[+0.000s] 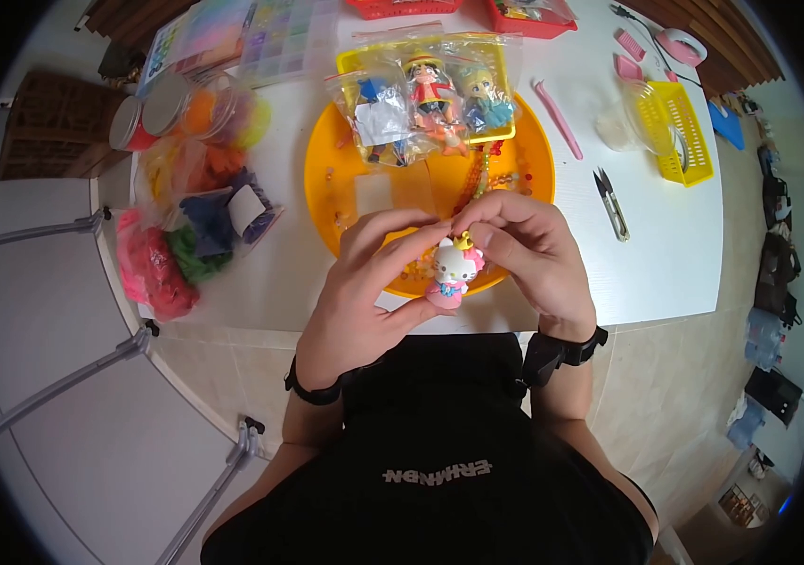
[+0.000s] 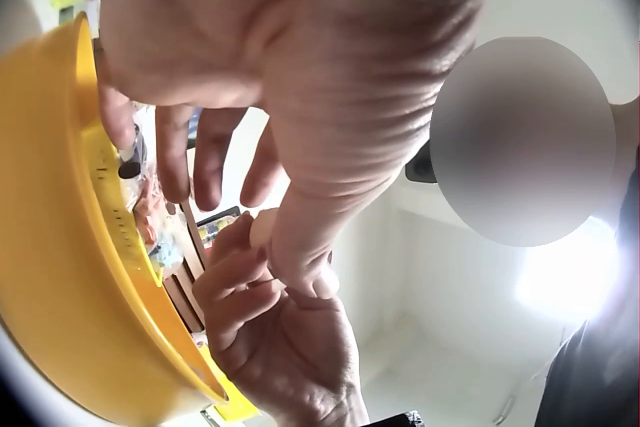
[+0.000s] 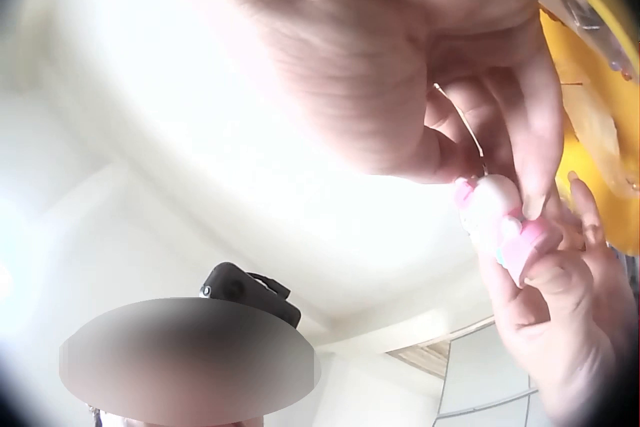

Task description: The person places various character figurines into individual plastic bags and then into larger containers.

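Note:
A small white cat figurine in a pink dress, with a yellow crown, is held up over the near rim of a round orange tray. My left hand pinches its lower part, the thumb at the pink base. At the top of the figurine, my right hand has its thumb and fingertips pinched on a thin cord, which runs up from the head in the right wrist view. Loose beads and a beaded strand lie in the tray. My left hand's own thumb hides the figurine in the left wrist view.
A yellow basket with bagged figurines sits at the tray's back. Jars and bags of coloured material stand left. On the right are pink tweezers, thread snips and another yellow basket.

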The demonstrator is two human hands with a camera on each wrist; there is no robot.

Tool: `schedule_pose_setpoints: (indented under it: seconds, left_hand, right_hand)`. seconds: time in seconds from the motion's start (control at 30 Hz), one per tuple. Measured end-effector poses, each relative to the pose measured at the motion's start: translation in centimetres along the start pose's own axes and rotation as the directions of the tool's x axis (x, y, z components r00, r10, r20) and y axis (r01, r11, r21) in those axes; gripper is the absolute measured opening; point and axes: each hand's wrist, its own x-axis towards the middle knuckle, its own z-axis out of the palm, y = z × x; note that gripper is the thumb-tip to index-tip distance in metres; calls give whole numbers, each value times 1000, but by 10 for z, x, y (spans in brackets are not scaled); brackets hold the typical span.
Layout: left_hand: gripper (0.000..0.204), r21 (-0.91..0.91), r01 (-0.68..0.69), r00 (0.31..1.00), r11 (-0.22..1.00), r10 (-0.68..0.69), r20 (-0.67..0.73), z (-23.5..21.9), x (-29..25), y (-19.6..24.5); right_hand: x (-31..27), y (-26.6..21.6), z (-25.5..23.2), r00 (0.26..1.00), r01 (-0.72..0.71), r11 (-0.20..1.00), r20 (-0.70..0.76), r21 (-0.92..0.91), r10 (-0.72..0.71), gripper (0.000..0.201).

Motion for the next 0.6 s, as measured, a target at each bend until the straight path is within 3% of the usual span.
schedule_pose_setpoints:
  seconds: [0.27,0.37,0.5,0.6]
  left_hand:
    - [66,28,-27,988,999,31,-153,3,-2,-8]
    - [69,-16,-28,977,999,24,-212,4,-4,-16]
    - [68,-28,-19,975,999,13,-221,3,-6,-16]
    - [62,-43,-31,972,999,20,-232,4,-5,-11]
  right_hand:
    - [-6,4,24,978,42,999,-204,27,-36,25]
    - [-11,15,14,963,259,935,-6,-240,-269,36]
    - [-17,12,12,954,293,865,65,-408,-292,61]
    - [-19,10,10,951,303,854,70,-423,-302,62]
